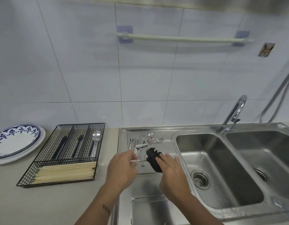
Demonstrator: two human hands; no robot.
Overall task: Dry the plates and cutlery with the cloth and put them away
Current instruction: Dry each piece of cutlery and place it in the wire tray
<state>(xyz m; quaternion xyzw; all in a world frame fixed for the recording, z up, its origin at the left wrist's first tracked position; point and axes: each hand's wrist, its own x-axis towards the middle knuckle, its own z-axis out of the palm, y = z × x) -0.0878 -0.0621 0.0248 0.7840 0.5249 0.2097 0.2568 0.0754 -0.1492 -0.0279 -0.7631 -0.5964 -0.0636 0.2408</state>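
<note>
My left hand (122,169) pinches the handle of a steel piece of cutlery (138,159) over the sink's draining board (165,148). My right hand (170,169) holds a black cloth (152,158) wrapped round the far end of that piece, so its head is hidden. Several forks and a spoon (140,141) lie in a loose pile on the draining board behind my hands. A black wire cutlery tray (67,153) sits on the counter to the left, with spoons (96,142), dark-handled pieces and chopsticks in it. Stacked blue-patterned plates (15,142) rest at the far left.
Two steel sink basins (221,168) lie to the right, with a curved tap (234,114) and a hose behind them. An empty towel rail (181,38) is fixed to the tiled wall. The beige counter (59,200) runs along the left.
</note>
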